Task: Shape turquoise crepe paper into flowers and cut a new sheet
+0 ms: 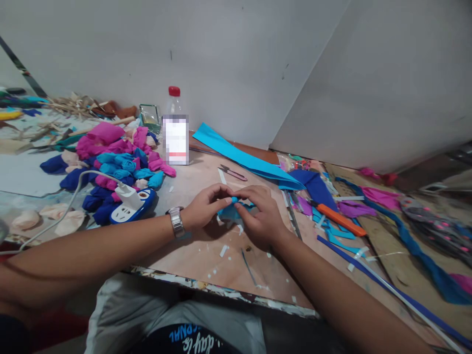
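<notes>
Both hands meet over the middle of the table. My left hand (208, 207), with a metal watch (176, 222) on its wrist, pinches one side of a small blue crepe paper piece (229, 212). On the other side my right hand (260, 216) is closed on the same piece, thumb against it. Much of the paper is hidden by my fingers. Just beyond the hands lie small thread snips (233, 173) and a long folded blue crepe paper strip (236, 151).
A red-capped bottle (174, 105) stands behind a heap of paper flowers (121, 164). A power strip (129, 209) with a plugged-in charger lies at left. At right are an orange utility knife (341, 220), paper scraps and a cardboard piece (394, 260).
</notes>
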`<move>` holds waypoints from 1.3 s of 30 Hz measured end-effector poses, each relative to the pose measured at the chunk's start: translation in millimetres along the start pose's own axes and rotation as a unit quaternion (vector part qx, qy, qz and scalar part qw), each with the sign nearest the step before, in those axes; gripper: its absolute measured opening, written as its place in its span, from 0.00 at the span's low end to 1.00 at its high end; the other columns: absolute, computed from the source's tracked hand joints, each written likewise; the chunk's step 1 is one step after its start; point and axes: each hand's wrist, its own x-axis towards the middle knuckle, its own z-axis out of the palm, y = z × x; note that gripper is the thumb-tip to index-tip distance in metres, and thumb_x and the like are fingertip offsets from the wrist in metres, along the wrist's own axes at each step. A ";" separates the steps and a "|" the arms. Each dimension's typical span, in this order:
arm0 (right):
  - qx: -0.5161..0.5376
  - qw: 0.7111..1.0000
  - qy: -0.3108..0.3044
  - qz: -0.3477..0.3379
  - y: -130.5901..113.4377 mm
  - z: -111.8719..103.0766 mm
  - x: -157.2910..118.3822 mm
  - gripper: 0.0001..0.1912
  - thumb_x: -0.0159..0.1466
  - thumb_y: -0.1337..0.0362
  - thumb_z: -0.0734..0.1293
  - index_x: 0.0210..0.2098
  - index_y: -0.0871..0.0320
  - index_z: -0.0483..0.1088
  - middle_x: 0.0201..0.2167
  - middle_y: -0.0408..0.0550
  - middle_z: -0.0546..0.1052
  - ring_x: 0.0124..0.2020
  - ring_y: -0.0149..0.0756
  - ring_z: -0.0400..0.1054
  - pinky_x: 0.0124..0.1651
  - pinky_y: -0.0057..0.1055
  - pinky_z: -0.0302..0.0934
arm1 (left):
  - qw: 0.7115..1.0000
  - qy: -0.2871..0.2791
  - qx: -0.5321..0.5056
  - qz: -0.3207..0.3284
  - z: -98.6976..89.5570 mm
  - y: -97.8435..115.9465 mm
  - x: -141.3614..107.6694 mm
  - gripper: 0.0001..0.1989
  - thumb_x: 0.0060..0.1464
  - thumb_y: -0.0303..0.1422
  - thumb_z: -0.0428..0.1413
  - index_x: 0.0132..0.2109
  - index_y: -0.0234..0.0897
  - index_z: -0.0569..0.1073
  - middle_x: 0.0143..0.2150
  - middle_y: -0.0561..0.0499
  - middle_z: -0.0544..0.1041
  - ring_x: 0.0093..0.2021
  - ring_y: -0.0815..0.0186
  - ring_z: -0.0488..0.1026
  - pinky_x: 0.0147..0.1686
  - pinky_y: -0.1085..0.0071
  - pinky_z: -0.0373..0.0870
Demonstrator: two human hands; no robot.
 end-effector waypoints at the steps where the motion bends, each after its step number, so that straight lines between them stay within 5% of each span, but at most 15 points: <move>1: 0.000 1.000 -0.011 -0.009 -0.2 0.4 -0.4 0.12 0.66 0.67 0.69 0.48 0.50 0.75 0.44 0.47 0.80 0.47 0.43 0.74 0.53 0.44 0.60 | 1.000 -0.007 0.012 0.008 0.3 -1.6 -0.3 0.11 0.57 0.36 0.61 0.44 0.36 0.72 0.41 0.50 0.75 0.43 0.67 0.72 0.46 0.69 0.70; 8: -0.010 1.000 -0.011 -0.015 -2.3 0.9 -0.3 0.13 0.65 0.69 0.69 0.49 0.51 0.75 0.44 0.47 0.80 0.47 0.42 0.74 0.53 0.44 0.60 | 0.999 0.003 0.034 0.018 1.3 -6.3 -0.6 0.17 0.55 0.40 0.65 0.45 0.35 0.72 0.42 0.49 0.76 0.43 0.66 0.74 0.46 0.68 0.71; 15: -0.016 0.998 0.046 0.034 -3.2 0.3 -0.7 0.07 0.63 0.62 0.73 0.41 0.52 0.73 0.37 0.44 0.80 0.41 0.42 0.73 0.49 0.42 0.61 | 1.000 0.025 0.007 0.005 1.7 1.3 -0.5 0.19 0.56 0.44 0.64 0.45 0.35 0.73 0.42 0.47 0.78 0.40 0.66 0.76 0.41 0.70 0.73; 39: -0.029 0.998 0.051 0.038 -4.7 0.1 -0.6 0.02 0.65 0.62 0.71 0.36 0.52 0.74 0.33 0.43 0.81 0.37 0.39 0.73 0.50 0.43 0.59 | 0.999 0.038 -0.023 -0.011 3.3 3.8 -0.5 0.20 0.51 0.45 0.67 0.43 0.34 0.76 0.40 0.47 0.80 0.37 0.66 0.77 0.39 0.69 0.74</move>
